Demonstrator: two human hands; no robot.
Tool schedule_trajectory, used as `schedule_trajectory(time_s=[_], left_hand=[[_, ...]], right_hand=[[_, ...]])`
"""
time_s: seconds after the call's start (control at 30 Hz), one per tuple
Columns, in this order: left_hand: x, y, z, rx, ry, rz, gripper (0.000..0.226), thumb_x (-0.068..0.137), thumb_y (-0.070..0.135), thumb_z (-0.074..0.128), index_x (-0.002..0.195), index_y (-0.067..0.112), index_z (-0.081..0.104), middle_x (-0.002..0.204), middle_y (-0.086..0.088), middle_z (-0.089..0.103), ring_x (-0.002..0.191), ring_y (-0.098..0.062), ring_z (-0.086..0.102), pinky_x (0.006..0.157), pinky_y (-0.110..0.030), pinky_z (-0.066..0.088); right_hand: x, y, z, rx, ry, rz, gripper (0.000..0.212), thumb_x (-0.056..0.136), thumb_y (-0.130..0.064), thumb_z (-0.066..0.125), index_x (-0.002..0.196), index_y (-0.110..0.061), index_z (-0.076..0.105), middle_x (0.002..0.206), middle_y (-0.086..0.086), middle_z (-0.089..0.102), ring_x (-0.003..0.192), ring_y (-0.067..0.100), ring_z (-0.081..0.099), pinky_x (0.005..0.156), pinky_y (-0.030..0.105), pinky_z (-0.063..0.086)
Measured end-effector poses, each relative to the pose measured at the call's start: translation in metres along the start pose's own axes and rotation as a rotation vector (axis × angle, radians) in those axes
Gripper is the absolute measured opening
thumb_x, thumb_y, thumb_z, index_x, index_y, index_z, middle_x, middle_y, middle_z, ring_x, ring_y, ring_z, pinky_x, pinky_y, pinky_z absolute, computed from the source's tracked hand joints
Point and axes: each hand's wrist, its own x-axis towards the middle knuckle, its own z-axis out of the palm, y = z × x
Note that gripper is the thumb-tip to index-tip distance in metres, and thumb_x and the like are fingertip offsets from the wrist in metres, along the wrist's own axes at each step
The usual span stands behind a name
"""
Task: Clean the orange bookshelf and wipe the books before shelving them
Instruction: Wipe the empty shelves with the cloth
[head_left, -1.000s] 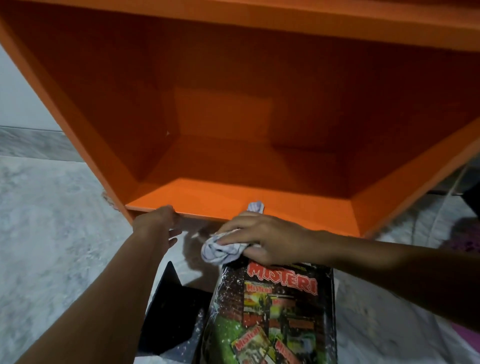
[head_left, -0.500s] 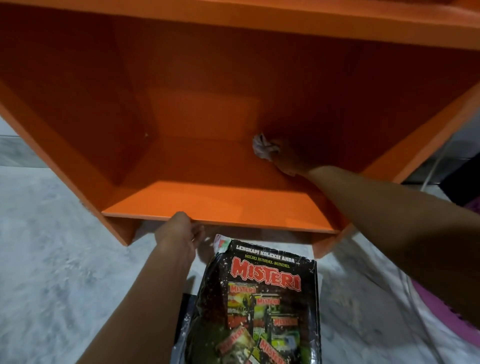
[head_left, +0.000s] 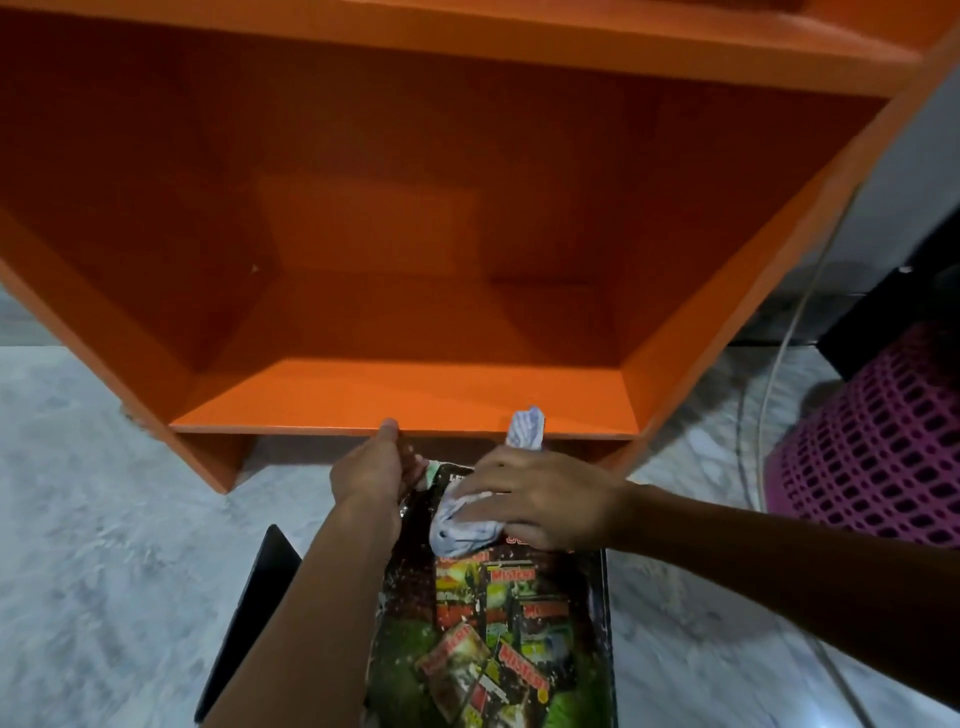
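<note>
The orange bookshelf (head_left: 415, 395) stands on the pale marbled floor (head_left: 104, 519), its big lower compartment bare, glossy along the front edge and dark toward the back. Just in front of it a book (head_left: 498, 623) lies flat. Its black cover is speckled and scuffed, with red "MISTERI" lettering over small green and yellow pictures. The left hand (head_left: 371, 470) curls round the book's top left corner, thumb up by the shelf edge. The right hand (head_left: 540, 506) is closed over a crumpled pale striped cloth (head_left: 467, 525), pressing it on the cover's upper part.
</note>
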Motion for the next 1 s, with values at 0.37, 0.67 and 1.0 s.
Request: schedule_trajectory(time_s=[0.37, 0.67, 1.0], left_hand=[[-0.002, -0.009, 0.009, 0.054, -0.094, 0.000, 0.021, 0.097, 0.022, 0.056, 0.085, 0.005, 0.058, 0.076, -0.009, 0.060, 0.076, -0.021, 0.061, 0.091, -0.041, 0.055], [0.005, -0.008, 0.010, 0.077, -0.119, -0.003, 0.022, 0.098, 0.023, 0.055, 0.084, 0.006, 0.057, 0.076, -0.009, 0.061, 0.069, -0.021, 0.059, 0.076, -0.036, 0.056], [0.007, -0.006, 0.006, 0.121, -0.143, 0.011, 0.018, 0.098, 0.021, 0.055, 0.092, 0.004, 0.057, 0.077, -0.009, 0.061, 0.070, -0.020, 0.062, 0.077, -0.034, 0.058]], right_hand=[[0.021, 0.108, -0.045, 0.051, 0.286, 1.164, 0.036, 0.090, -0.013, 0.050, 0.124, -0.007, 0.058, 0.127, 0.017, 0.060, 0.110, 0.035, 0.058, 0.087, 0.035, 0.049], [-0.030, -0.028, 0.002, 0.127, 0.288, 0.584, 0.043, 0.093, -0.008, 0.047, 0.133, -0.019, 0.056, 0.139, 0.002, 0.052, 0.125, 0.013, 0.037, 0.105, 0.032, 0.034], [-0.095, 0.001, 0.004, -0.105, 0.645, 0.921, 0.044, 0.080, -0.001, 0.049, 0.119, -0.009, 0.066, 0.126, 0.013, 0.054, 0.115, 0.028, 0.045, 0.095, 0.036, 0.041]])
